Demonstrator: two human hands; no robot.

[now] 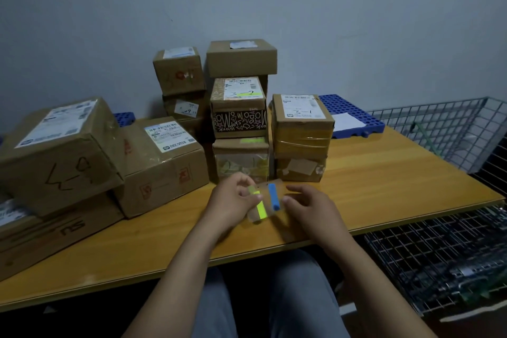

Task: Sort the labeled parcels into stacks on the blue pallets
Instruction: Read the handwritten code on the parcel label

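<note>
- While the person sits at the yellow wooden table [384,173], both hands meet just above its near edge, holding a small clear plastic card [265,217] between them.
- The left hand [233,200] has its fingers curled, pinching the card's left side at a yellow-green sticky strip [260,208].
- The right hand [310,206] grips the card's right edge between thumb and fingers, beside a blue sticky strip [274,197].
- Straight beyond the hands stands a stack of brown cardboard parcels. Its lowest box [240,159] has a yellow-green strip on its top, a box marked "3-2" [238,96] with a black patterned band sits above that, and a plain box [241,59] tops the stack.
- Just to the right, a taped cardboard parcel marked "3-1" [301,118] rests on another box [300,169].
- Behind that stack, a blue perforated plastic pallet [354,115] lies at the table's far right with a white paper sheet [348,121] on it; the corner of a second blue pallet [124,118] shows at the far left.
- Two smaller parcels [179,71] are stacked at the back, left of centre.
- On the left, a labelled box [162,162] sits beside a large tilted box [60,151], which leans on a long flat carton [55,228].
- A grey wire basket [452,129] stands right of the table.
</note>
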